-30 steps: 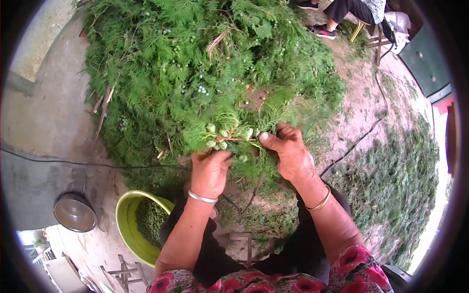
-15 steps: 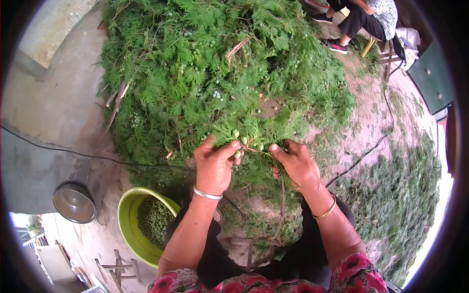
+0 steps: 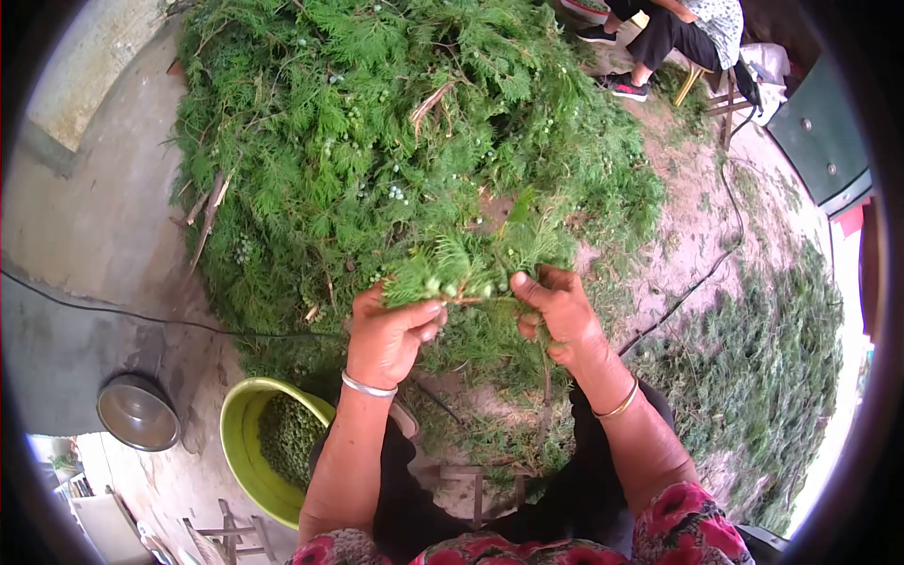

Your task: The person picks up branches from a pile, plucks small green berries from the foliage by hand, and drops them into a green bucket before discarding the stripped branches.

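Observation:
Between my hands is an arborvitae sprig with flat green fronds and several pale green cones, slightly blurred. My left hand, with a silver bracelet, is closed, thumb and fingers pinched at the left end of the sprig's reddish stem. Whether a loose cone is inside its fingers is hidden. Opposite it, my right hand, wearing a gold bracelet, grips the sprig's right side between thumb and curled fingers. Just beyond both hands rises a large heap of cut green branches. Below left, a yellow-green bucket holds many small green cones.
A metal bowl lies left of the bucket, near a black cable on the floor. More branches spread at the right. At the top right another person sits on a stool. A small wooden stool stands bottom left.
My left hand has shifted slightly left and down, and the green cone seen under its thumb no longer shows there. The sprig has turned a little. The whole view has shifted somewhat.

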Demonstrator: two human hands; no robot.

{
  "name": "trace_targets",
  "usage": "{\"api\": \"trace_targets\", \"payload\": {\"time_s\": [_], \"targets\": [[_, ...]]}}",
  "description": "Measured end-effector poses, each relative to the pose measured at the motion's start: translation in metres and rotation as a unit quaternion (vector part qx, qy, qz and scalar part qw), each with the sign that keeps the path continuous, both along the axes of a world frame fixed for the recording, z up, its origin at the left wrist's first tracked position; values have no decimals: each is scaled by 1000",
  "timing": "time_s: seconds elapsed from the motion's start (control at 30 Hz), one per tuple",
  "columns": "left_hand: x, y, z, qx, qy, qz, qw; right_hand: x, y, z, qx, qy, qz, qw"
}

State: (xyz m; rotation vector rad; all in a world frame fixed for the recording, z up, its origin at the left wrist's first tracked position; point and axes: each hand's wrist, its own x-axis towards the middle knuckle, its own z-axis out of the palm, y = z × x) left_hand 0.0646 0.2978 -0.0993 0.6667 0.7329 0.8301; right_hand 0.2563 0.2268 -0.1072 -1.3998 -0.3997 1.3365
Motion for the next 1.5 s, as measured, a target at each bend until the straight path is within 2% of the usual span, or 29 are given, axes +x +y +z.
{"api": "trace_targets", "payload": {"time_s": [0.03,0.07,0.17,0.23,0.33,0.37,0.4,0.43,0.47,0.5,0.57,0.6,0.63,0.7,0.9,0.97,1.1,1.17,1.27,1.33,1.37,1.4,1.43,1.5], "targets": [[-2,-1,-3,-23,-84,16,996,0,1,2,-14,37,-39,998],[-4,2,-7,-18,-155,-27,987,0,2,2,-29,75,-79,994],[8,-2,0,-71,-137,12,988,7,2,-5,-19,139,-96,985],[6,-1,-7,-64,-116,14,991,6,3,-1,-26,152,-108,982],[-2,2,-15,-17,0,3,1000,5,4,6,-3,154,-95,983],[-1,1,-18,-18,0,4,1000,6,4,4,-4,154,-95,983],[1,0,-21,178,218,80,956,7,3,2,6,153,-85,985],[3,-2,-22,358,415,148,824,8,3,1,17,151,-76,985],[5,-3,-20,412,446,199,769,8,3,0,16,151,-77,985],[7,-7,-15,412,446,198,770,8,3,-1,18,157,-83,984],[9,-13,-8,334,311,131,880,7,4,-1,19,162,-91,982],[12,-14,-12,280,260,108,918,5,4,-1,27,165,-97,981],[15,-17,-12,277,261,108,918,3,4,-1,35,168,-103,980],[21,-22,-6,182,214,70,957,-1,4,2,23,155,-96,983],[29,-22,-14,95,155,89,979,-3,3,-4,-2,132,-75,988],[27,-20,-15,-9,10,88,996,-2,2,-6,-5,115,-67,991],[18,-14,-21,-34,-4,92,995,1,2,-9,2,109,-53,993],[17,-11,-17,-33,29,100,994,3,3,-10,-1,102,-57,993],[9,-5,-11,113,160,78,977,6,4,-7,-10,102,-55,993],[-3,4,-7,140,206,83,965,5,8,7,-65,97,-124,985],[-14,13,-7,141,213,82,963,9,8,4,-67,97,-125,985],[-24,19,-3,109,185,74,974,16,8,1,-57,91,-153,982],[-32,23,-1,39,103,62,992,22,7,-1,-46,85,-179,979],[-27,22,-4,-35,-13,59,998,23,4,4,-5,124,-143,982]]}}
